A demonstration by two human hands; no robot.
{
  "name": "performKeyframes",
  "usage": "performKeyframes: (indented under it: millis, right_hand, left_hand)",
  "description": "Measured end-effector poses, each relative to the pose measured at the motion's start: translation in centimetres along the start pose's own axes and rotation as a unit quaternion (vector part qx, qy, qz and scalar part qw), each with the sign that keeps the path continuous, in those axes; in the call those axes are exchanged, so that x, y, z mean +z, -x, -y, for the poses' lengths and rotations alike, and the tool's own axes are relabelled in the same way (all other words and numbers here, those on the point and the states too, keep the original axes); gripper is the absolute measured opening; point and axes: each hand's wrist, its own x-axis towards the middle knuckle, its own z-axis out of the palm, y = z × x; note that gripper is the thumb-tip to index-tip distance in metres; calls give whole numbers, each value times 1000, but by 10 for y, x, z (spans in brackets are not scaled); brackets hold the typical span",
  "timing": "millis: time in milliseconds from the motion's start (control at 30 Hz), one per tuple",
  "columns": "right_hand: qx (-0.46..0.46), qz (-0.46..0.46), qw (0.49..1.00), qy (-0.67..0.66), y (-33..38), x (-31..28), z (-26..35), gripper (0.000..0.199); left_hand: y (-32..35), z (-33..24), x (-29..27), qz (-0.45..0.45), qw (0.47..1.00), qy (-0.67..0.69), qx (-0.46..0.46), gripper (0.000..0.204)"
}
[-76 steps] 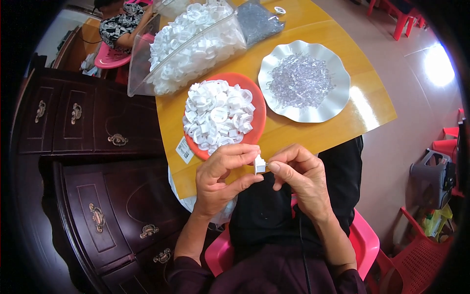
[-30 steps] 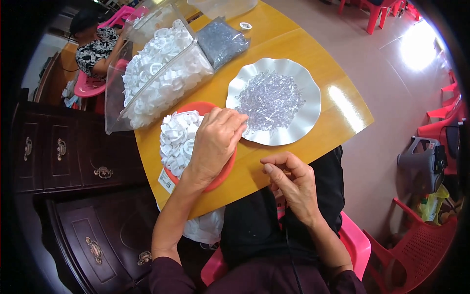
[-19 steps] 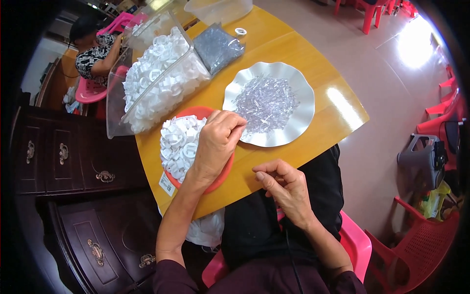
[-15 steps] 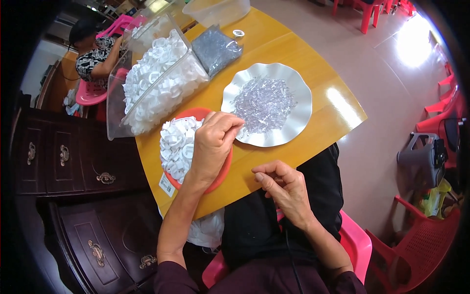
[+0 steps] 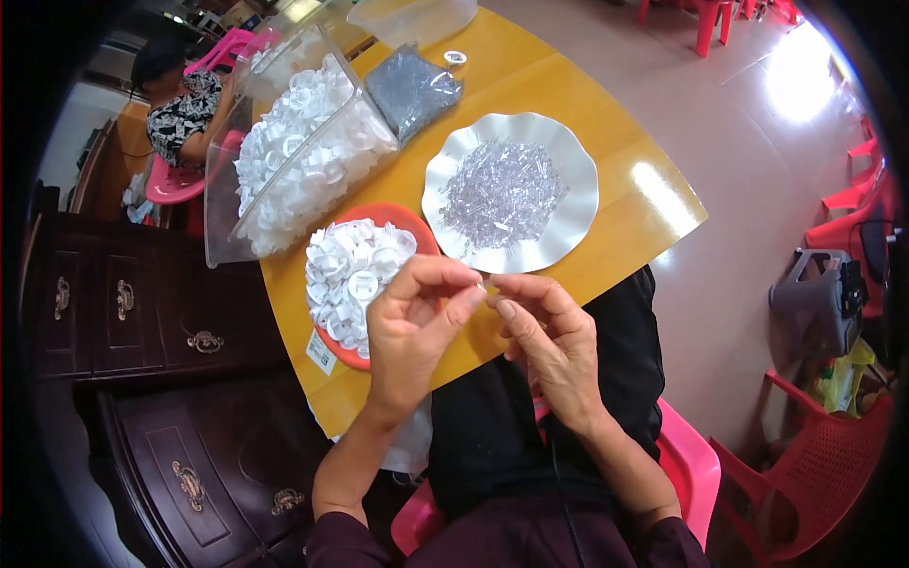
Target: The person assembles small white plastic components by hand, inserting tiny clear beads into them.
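Note:
My left hand [image 5: 412, 331] and my right hand [image 5: 557, 355] meet over the table's near edge, fingertips almost touching. Thumb and forefinger of the left pinch a tiny pale bit, too small to name. The right hand's fingers are also pinched together, and what they hold is hidden. Just beyond them lies a silvery wavy-edged plate [image 5: 579, 180] heaped with small clear plastic slivers [image 5: 507, 194]. An orange-red bowl [image 5: 405, 214] full of white plastic pieces [image 5: 343, 270], some ring-shaped, stands beside my left hand.
A big clear bin [image 5: 223, 222] of white plastic pieces stands at the far left, beside a grey plastic bag [image 5: 409, 90]. One white ring [image 5: 455, 58] lies past the bag, near a translucent tub [image 5: 426, 21]. Another person [image 5: 185, 109] sits beyond the bin. Dark drawers [image 5: 156, 303] flank the table.
My left hand has come back from the plate's edge, toward me and slightly right, to meet the right hand. The right hand has risen a little, still pinched.

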Motion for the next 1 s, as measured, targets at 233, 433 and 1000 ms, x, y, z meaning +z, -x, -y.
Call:
performKeyframes:
  millis: [233,433,1000]
  right_hand:
    - [-30,70,997,0,8,-2,-7,19]
    - [48,133,990,-12,10,-1,-7,18]
    - [225,235,944,-44,17,12,-5,15]
  left_hand:
    - [37,11,-3,-46,986,138,-79,16]
    - [51,15,-13,-55,983,147,-97,14]
    - [77,12,-48,-4,1000,-16,-15,9]
